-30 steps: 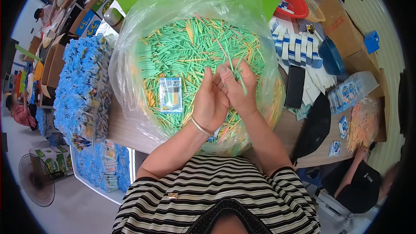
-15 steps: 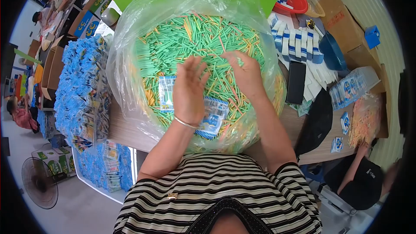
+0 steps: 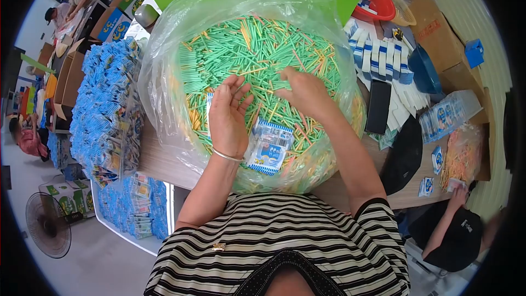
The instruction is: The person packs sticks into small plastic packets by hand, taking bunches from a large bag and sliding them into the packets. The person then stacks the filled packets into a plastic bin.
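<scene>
A big clear plastic bag [image 3: 164, 49] stands open in front of me, full of thin green, yellow and pink sticks [image 3: 263, 38]. Over the heap, my left hand [image 3: 229, 118] is turned partly palm up, with loosely bent fingers apart and nothing visible in it. My right hand [image 3: 304, 93] reaches down onto the sticks, thumb and forefinger apart; I see nothing held between them. Between my forearms a blue-and-white printed packet [image 3: 269, 148] lies on the sticks. A second packet [image 3: 209, 111] is mostly hidden behind my left hand.
Filled blue packets [image 3: 109, 93] are piled high on the left, and a bin of packets [image 3: 137, 208] stands below. To the right are a black phone [image 3: 378, 107], stacks of flat packets [image 3: 381, 57], a red basin [image 3: 375, 3] and cardboard boxes [image 3: 433, 27]. Another person's arm [image 3: 446, 219] is at lower right.
My left hand has shifted slightly left, uncovering more of the nearer packet. My right hand's thumb and forefinger have spread apart, lower over the sticks. The view has shifted slightly.
</scene>
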### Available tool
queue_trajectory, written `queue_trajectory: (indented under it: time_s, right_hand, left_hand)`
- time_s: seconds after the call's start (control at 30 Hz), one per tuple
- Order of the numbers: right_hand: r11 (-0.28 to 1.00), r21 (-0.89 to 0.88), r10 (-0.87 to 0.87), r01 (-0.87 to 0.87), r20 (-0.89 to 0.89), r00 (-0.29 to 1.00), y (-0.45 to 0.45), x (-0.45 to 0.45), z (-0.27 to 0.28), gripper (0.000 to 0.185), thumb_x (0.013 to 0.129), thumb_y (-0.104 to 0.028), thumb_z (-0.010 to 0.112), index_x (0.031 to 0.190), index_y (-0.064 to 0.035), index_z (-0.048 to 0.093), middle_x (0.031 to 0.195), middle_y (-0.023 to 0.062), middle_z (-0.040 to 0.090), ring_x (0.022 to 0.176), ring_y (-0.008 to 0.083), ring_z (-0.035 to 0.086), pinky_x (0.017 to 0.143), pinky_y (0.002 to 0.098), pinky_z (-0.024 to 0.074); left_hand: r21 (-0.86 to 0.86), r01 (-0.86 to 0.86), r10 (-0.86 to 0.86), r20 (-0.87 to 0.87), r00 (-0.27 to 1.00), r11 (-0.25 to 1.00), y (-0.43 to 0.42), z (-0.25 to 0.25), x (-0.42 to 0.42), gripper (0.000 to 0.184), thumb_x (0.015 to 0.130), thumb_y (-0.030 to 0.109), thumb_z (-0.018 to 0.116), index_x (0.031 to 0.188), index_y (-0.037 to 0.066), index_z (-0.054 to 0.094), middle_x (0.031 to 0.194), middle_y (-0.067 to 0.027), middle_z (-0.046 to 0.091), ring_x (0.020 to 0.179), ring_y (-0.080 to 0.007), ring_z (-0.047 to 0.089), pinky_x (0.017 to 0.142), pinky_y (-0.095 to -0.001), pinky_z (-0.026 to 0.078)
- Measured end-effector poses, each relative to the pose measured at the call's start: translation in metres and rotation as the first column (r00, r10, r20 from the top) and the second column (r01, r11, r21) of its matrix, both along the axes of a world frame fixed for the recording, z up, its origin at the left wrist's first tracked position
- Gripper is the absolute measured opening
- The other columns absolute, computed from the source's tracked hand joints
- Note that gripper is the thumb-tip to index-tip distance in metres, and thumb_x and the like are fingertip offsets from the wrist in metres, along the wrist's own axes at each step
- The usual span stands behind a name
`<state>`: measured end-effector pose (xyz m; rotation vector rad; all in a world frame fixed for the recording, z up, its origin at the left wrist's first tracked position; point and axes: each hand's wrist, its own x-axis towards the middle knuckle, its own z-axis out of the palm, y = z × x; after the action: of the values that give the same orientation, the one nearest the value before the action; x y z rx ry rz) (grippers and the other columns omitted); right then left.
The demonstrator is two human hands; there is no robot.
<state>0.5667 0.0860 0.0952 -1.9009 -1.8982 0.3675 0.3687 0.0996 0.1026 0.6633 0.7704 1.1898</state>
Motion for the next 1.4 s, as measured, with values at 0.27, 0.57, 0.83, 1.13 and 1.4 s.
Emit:
queue_trajectory:
  time_s: [0.27, 0.57, 0.83, 1.13, 1.4]
  right_hand:
    - [0.932, -0.342, -0.109, 0.116, 0.04, 0.993, -0.028, -0.006, 0.035, 0.039, 0.085, -0.033, 0.072, 0.1, 0.001, 0.061, 0.089, 0.0214, 0.068, 0.086, 0.0391, 0.067, 0.075, 0.0479, 0.0504]
    - [0.973, -0.224, -0.073, 0.053, -0.08, 0.994, -0.03, -0.008, 0.001, 0.034, 0.093, -0.029, 0.062, 0.098, 0.0041, 0.059, 0.087, 0.0247, 0.067, 0.086, 0.0392, 0.067, 0.076, 0.0494, 0.0514]
    - [0.981, -0.11, -0.165, 0.158, -0.9, 0.403, -0.032, -0.003, 0.002, 0.026, 0.101, -0.025, 0.053, 0.098, 0.001, 0.057, 0.087, 0.0135, 0.068, 0.081, 0.0222, 0.066, 0.074, 0.0381, 0.051]
    - [0.912, 0.288, 0.136, 0.292, -0.884, 0.448, -0.037, -0.042, -0.007, 0.017, 0.093, -0.015, 0.066, 0.09, -0.0009, 0.056, 0.088, 0.0073, 0.063, 0.085, 0.0197, 0.06, 0.079, 0.032, 0.047]
    - [0.811, 0.552, 0.167, 0.195, -0.537, 0.827, -0.039, -0.044, -0.008, 0.018, 0.081, -0.009, 0.075, 0.078, -0.0021, 0.059, 0.091, 0.0059, 0.063, 0.088, 0.0278, 0.059, 0.083, 0.0391, 0.0447]
  left_hand:
    - [-0.015, -0.003, 0.003, 0.015, 1.0, 1.0, -0.002, -0.003, -0.002, 0.036, 0.104, 0.03, 0.052, 0.127, 0.003, 0.056, 0.122, -0.0074, 0.062, 0.109, -0.0179, 0.061, 0.092, -0.0326, 0.048]
    - [-0.006, 0.044, -0.044, 0.004, 0.999, 0.999, -0.006, -0.001, 0.001, 0.029, 0.104, 0.024, 0.053, 0.123, 0.004, 0.058, 0.119, -0.0067, 0.064, 0.106, -0.0158, 0.062, 0.09, -0.0305, 0.049]
    - [0.016, 0.143, -0.141, -0.084, 0.986, 0.99, -0.021, -0.002, 0.022, 0.03, 0.105, 0.026, 0.052, 0.125, 0.005, 0.058, 0.124, -0.0063, 0.063, 0.112, -0.0163, 0.059, 0.096, -0.0325, 0.047]
    - [-0.176, 0.46, -0.372, 0.377, 0.848, 0.871, -0.035, 0.012, 0.043, 0.054, 0.105, 0.048, 0.042, 0.132, 0.002, 0.05, 0.124, -0.0099, 0.059, 0.116, -0.0187, 0.057, 0.103, -0.0364, 0.044]
    - [-0.096, 0.438, -0.426, 0.123, 0.896, 0.894, -0.043, 0.017, 0.041, 0.046, 0.102, 0.037, 0.057, 0.132, 0.004, 0.05, 0.117, -0.0069, 0.059, 0.11, -0.0131, 0.058, 0.096, -0.0301, 0.047]
